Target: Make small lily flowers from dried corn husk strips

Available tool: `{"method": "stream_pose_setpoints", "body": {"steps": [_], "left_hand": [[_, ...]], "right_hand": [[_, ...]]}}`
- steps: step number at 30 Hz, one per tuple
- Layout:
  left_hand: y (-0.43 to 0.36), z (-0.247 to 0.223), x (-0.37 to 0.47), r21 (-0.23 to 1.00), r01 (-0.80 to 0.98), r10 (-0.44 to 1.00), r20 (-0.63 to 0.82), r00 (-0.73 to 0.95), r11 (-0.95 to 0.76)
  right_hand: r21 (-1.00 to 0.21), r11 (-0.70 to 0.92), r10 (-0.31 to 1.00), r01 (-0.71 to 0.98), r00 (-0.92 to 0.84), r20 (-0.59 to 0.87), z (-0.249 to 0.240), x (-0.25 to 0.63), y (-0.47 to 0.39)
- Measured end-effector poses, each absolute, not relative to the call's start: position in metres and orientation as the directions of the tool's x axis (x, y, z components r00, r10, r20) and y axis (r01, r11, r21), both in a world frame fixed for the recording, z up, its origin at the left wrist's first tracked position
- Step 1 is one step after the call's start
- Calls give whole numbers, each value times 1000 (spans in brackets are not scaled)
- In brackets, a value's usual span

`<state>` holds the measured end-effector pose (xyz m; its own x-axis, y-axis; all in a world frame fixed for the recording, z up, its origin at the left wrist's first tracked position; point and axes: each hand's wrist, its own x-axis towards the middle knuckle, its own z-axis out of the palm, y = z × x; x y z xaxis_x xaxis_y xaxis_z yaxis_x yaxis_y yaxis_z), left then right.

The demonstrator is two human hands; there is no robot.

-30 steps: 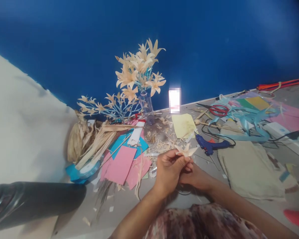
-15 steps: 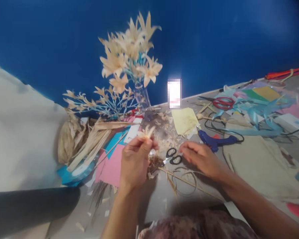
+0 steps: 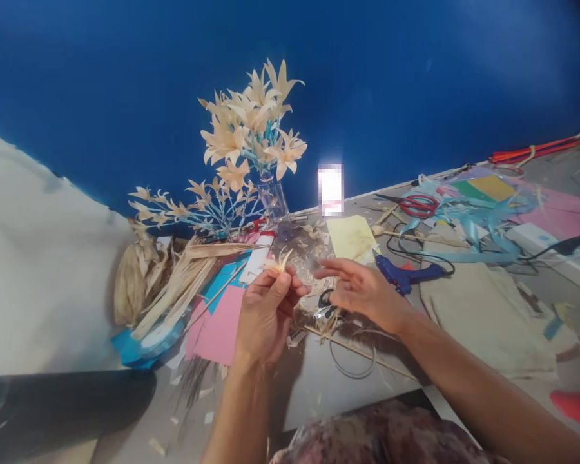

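My left hand [image 3: 265,309] pinches a small cream flower [image 3: 281,263] by its base, petals pointing up. To its right, my right hand [image 3: 362,293] has its fingers apart, with nothing visible between them, over black-handled scissors [image 3: 325,298] that it partly hides. A blue glue gun [image 3: 406,273] lies right of my right hand. Beyond the hands, cream flowers [image 3: 256,119] on light blue stems stand in a clear vase [image 3: 274,203]. Smaller flowers on blue stems [image 3: 217,209] spread out to the left of the vase.
Dried husks [image 3: 174,290] and pink paper [image 3: 217,328] lie at the left. A yellow sheet [image 3: 352,237], red-handled scissors [image 3: 418,205], blue ribbon [image 3: 478,235] and a beige cloth [image 3: 488,322] are behind and right. A wire ring [image 3: 352,374] sits near the front.
My right hand has moved left, closer to my left hand, and now covers part of the black scissors. The flower remains in my left hand. The view has shifted slightly.
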<state>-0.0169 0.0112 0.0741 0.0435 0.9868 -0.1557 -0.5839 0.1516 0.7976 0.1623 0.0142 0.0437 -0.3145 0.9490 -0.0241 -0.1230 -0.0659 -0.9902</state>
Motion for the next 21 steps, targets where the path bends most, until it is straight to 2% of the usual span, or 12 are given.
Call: {"method": "stream_pose_setpoints", "body": {"steps": [2,4,6,7,10,14,16,18,20,21], "left_hand": [[7,74,-14,802,-568,982,-166,86,185],[3,75,-17,819,-544,983,-157,97,184],[-1,77,-28,857,-513,997,-69,-35,41],[-3,77,-38,865,-501,993,-29,-118,-34],[-13,77,-76,891,-449,967,-58,-249,-63],[-27,78,-119,906,-380,884,-15,-468,-186],[-33,82,-125,898,-364,850,20,-526,-247],[-41,84,-122,899,-374,863,8,-506,-228],[-47,83,-112,907,-391,899,-34,-436,-155],[-50,82,-107,908,-402,915,-56,-400,-119]], "right_hand": [[-987,-93,876,-130,-482,-19,41,152,8],[-996,-80,844,-39,-535,-47,39,150,4],[-997,-72,895,-10,-441,-60,38,157,2],[-994,-82,927,-76,-371,-48,37,164,3],[-942,-103,980,-318,-195,-41,39,191,8],[-941,-51,998,-335,-43,-39,43,220,11],[-975,-14,999,-222,-32,-7,42,226,9],[-999,46,998,22,-54,45,41,226,4],[-953,136,991,269,-32,132,44,221,-3],[-925,179,983,335,-14,185,49,219,-8]]}}
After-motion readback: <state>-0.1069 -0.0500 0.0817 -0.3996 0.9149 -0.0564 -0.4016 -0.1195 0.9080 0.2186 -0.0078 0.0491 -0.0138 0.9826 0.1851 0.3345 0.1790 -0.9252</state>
